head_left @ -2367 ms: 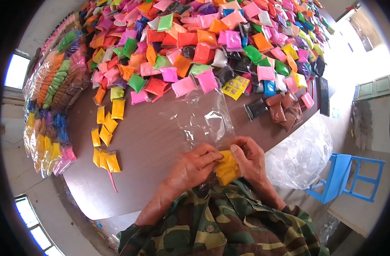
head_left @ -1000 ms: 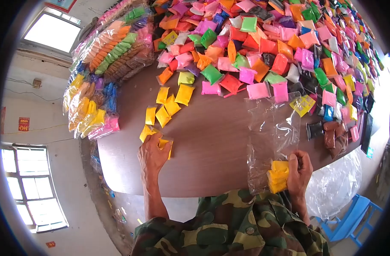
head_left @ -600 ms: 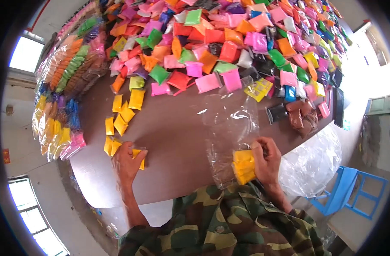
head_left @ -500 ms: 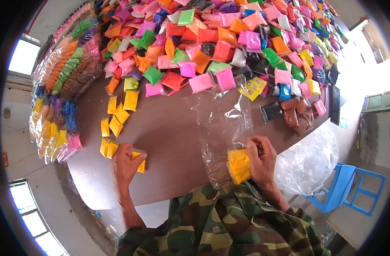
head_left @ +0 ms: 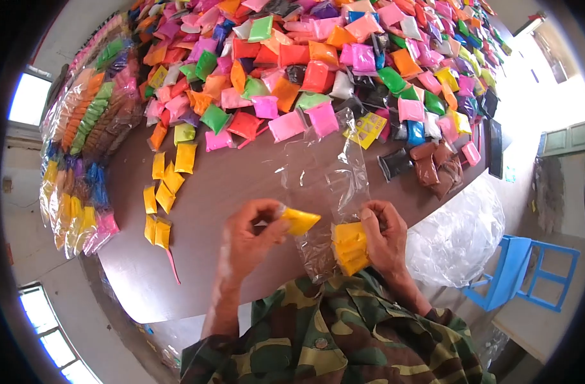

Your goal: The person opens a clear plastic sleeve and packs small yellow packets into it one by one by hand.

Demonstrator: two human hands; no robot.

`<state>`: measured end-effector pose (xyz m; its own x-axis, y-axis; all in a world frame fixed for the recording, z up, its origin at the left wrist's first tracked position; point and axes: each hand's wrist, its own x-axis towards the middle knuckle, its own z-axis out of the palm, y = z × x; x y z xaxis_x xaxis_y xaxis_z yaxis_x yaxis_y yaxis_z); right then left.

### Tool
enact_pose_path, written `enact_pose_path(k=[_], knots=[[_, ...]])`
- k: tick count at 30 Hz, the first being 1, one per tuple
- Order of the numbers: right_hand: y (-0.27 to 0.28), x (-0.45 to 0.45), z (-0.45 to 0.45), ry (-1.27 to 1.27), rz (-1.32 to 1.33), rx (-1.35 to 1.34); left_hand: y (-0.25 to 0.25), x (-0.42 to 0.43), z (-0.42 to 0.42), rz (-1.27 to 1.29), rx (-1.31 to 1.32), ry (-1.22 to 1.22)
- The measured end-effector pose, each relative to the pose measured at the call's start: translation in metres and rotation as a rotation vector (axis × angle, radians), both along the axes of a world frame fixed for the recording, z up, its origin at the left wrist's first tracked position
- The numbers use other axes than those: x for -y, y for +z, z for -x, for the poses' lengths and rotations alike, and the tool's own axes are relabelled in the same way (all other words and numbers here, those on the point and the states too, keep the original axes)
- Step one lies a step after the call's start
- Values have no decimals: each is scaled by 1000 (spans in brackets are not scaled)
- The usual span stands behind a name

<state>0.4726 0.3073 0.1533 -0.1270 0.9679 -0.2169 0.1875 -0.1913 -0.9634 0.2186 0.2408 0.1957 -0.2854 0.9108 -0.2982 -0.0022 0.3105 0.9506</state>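
Between the thumb and fingers of my left hand (head_left: pixel 254 233) is a single yellow packet (head_left: pixel 302 221), held above the table. My right hand (head_left: pixel 385 238) grips a stack of yellow packets (head_left: pixel 350 248) close to my chest, a short way right of the single one. A clear plastic bag (head_left: pixel 318 185) lies flat on the table, running under and behind both hands. Further left, several loose yellow packets (head_left: pixel 169 182) form a rough column, with a thin pink strip (head_left: pixel 173 267) below the lowest ones.
A large heap of colourful packets (head_left: pixel 318 77) covers the back of the brown table (head_left: pixel 222 179). Filled clear bags (head_left: pixel 90 115) are stacked at the left. Brown packets (head_left: pixel 436 166), a crumpled clear plastic sheet (head_left: pixel 459 237) and a blue stool (head_left: pixel 503 272) are at the right.
My left hand has lifted a yellow packet off the table and carried it right, towards the stack. The pink strip is now uncovered. My right hand still holds its stack.
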Motion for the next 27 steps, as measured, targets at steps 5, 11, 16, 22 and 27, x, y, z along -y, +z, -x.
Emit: enact_pose_path(k=[5, 11, 16, 22, 27], knots=[[0, 0, 1, -14, 32, -78, -16, -14, -32, -85, 16, -232], [1, 1, -1, -19, 32, -55, -19, -26, -46, -196, -281, -392], [-5, 3, -2, -30, 91, -144, -23, -28, -41, -377, -581, -449], [-2, 8, 2, -32, 74, -148, -7, -32, -46, -410, -724, -477], [-4, 14, 4, 15, -64, -92, -13, -28, -42, -406, -700, -483]])
